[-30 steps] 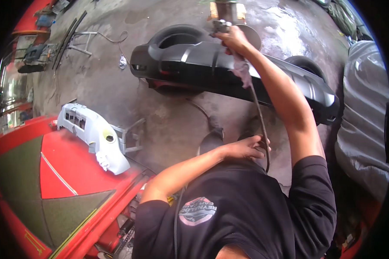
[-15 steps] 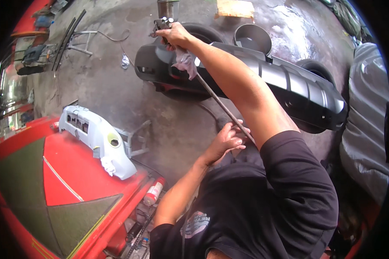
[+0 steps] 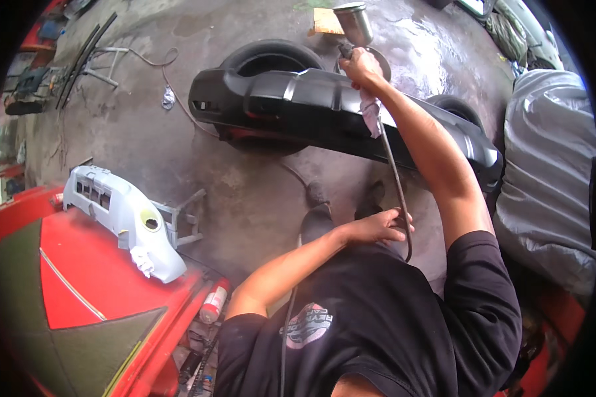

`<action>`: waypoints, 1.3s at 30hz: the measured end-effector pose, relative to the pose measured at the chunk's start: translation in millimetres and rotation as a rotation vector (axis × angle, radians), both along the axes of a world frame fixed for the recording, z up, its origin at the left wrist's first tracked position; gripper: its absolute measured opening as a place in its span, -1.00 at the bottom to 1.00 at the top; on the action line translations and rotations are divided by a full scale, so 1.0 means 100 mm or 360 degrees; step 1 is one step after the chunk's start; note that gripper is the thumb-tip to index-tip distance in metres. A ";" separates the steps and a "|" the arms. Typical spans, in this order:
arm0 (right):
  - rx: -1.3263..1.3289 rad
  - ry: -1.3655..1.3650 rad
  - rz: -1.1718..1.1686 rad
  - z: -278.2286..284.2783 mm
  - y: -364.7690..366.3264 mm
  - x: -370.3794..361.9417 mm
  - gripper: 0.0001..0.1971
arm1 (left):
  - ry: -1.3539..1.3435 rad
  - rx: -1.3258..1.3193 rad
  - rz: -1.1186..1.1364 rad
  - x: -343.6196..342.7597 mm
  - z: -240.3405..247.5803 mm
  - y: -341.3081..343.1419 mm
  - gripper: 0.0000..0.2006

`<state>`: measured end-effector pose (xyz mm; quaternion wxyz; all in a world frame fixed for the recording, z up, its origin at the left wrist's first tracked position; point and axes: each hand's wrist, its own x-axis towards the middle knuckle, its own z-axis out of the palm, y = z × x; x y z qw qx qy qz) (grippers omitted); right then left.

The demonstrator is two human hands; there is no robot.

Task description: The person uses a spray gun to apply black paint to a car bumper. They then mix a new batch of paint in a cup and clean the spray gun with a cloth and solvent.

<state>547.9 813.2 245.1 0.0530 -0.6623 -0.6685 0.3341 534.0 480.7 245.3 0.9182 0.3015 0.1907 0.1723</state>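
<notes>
My right hand [image 3: 365, 67] is wrapped round the handle of a spray gun, whose metal cup [image 3: 355, 25] stands up tilted beyond my fingers. A pale rag [image 3: 371, 119] hangs just under that hand, where the air hose [image 3: 393, 167] comes down. Near my waist, my left hand [image 3: 379, 226] has the hose loosely between its fingers and thumb. Beyond my feet a long black car bumper [image 3: 298, 109] lies across tyres [image 3: 275, 53]; the spray gun is over its far side, right of the middle. The gun's nozzle and trigger are hard to make out.
To the left, a light grey bumper part [image 3: 122, 202] rests on a red car panel [image 3: 79, 264]. A metal stand [image 3: 187, 221] and a red canister [image 3: 214, 301] are beside it. A grey-covered bulk [image 3: 549, 165] borders the right. Hose [image 3: 185, 109] trails over the floor.
My right hand with the spray gun has swept right along the black bumper, from its left end to past the middle. My left hand has shifted slightly right and down, still at the hose.
</notes>
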 end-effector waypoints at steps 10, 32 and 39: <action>-0.0111 0.1156 0.0377 0.15 -0.69 -1.35 -0.51 | 0.0148 -0.0286 0.0251 -0.38 0.07 -0.25 -0.35; 0.0119 0.0522 -0.0668 0.76 -1.74 4.42 -0.67 | 0.1056 0.0748 -0.0294 1.31 -0.98 -0.76 -0.34; 0.0320 0.0178 -0.1060 0.73 -2.21 6.51 -0.67 | 0.1966 0.0505 0.0174 0.23 -1.83 -1.69 -0.46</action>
